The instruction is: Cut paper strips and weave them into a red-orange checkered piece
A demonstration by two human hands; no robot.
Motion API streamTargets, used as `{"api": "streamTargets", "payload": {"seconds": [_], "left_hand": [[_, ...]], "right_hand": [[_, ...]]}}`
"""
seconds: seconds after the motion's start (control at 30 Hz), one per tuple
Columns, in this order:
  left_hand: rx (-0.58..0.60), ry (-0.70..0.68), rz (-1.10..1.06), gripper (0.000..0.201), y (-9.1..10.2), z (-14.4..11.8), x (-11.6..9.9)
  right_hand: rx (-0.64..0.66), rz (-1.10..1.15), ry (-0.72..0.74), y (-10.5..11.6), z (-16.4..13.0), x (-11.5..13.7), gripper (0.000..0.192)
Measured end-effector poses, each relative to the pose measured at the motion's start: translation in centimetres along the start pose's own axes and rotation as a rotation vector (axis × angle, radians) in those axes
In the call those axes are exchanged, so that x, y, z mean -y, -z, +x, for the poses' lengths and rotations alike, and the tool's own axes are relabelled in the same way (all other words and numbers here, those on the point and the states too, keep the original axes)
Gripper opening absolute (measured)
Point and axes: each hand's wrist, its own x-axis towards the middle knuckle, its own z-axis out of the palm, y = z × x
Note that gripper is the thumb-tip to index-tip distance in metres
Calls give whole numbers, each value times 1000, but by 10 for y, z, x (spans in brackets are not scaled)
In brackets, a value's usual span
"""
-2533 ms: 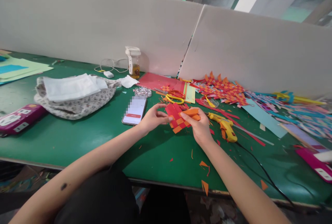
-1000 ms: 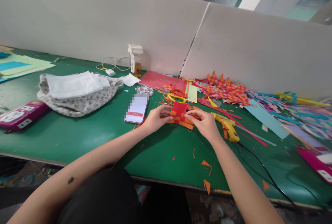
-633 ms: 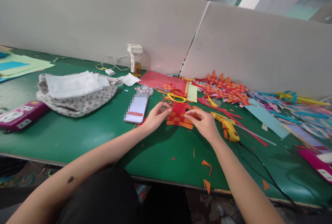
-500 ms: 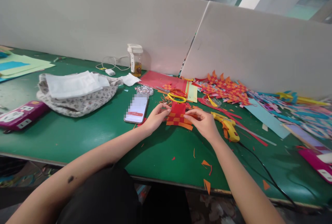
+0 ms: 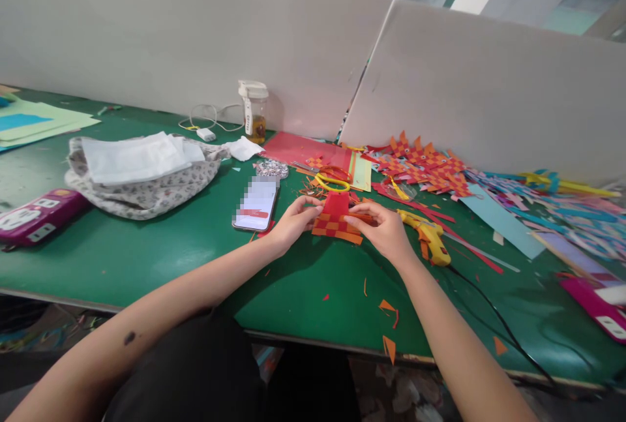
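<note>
Woven paper, a small mat of red and orange strips (image 5: 335,220), lies low on the green table (image 5: 147,246) near the middle of the scene, pinched from both sides. The left hand (image 5: 291,222) closes thumb and fingertips on its left edge, and the right hand (image 5: 385,231) grips its right edge the same way, fingers curled over the top. It looks very light and limp, likely to buckle or let strips slide loose if pulled, so the safest hold seems to be flat along the edges where the strips cross, not at the free ends. Just beyond it lie yellow-handled scissors (image 5: 332,182) on red and pale green paper sheets, and just to the right of the right hand rests a yellow glue gun (image 5: 426,235) whose black cord (image 5: 493,317) runs toward the near right edge. A smartphone (image 5: 255,203) lies face up just left of the left hand. Farther right, a pile of finished woven pieces (image 5: 425,166) sits against the white partition (image 5: 293,44), with blue and pink strips beyond it. Far left are a patterned fabric bag (image 5: 141,184) with white cloth on it and a magenta power strip (image 5: 34,213). A small jar (image 5: 255,112) stands by the partition, and orange scraps (image 5: 388,327) dot the near table edge.
</note>
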Motion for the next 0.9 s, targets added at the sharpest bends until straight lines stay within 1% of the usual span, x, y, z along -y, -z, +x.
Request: {"api": "streamTargets", "payload": {"seconds": [0.13, 0.3, 0.37, 0.47, 0.53, 0.7, 0.77, 0.83, 0.9], "left_hand": [[-22, 2, 20, 21, 0, 1, 0], [-46, 10, -29, 18, 1, 2, -1], [-44, 4, -5, 21, 3, 2, -2], [-10, -10, 42, 28, 5, 1, -2], [5, -44, 53, 28, 6, 2, -1], [-21, -173, 56, 29, 9, 6, 2], [-19, -166, 60, 27, 8, 5, 1], [-19, -129, 65, 26, 6, 2, -2], [-10, -106, 68, 31, 3, -1, -6]], "right_hand": [[-7, -18, 10, 0, 0, 0, 30], [-12, -12, 26, 0, -1, 4, 29], [6, -5, 32, 0, -1, 7, 28], [51, 5, 32, 1, -2, 10, 25], [76, 0, 27, 2, -3, 11, 25], [112, -17, 30, 2, -4, 13, 27], [100, -3, 41, 2, -5, 14, 28], [81, 22, 50, 1, -5, 13, 27], [68, 47, 45, 1, -4, 12, 27]]}}
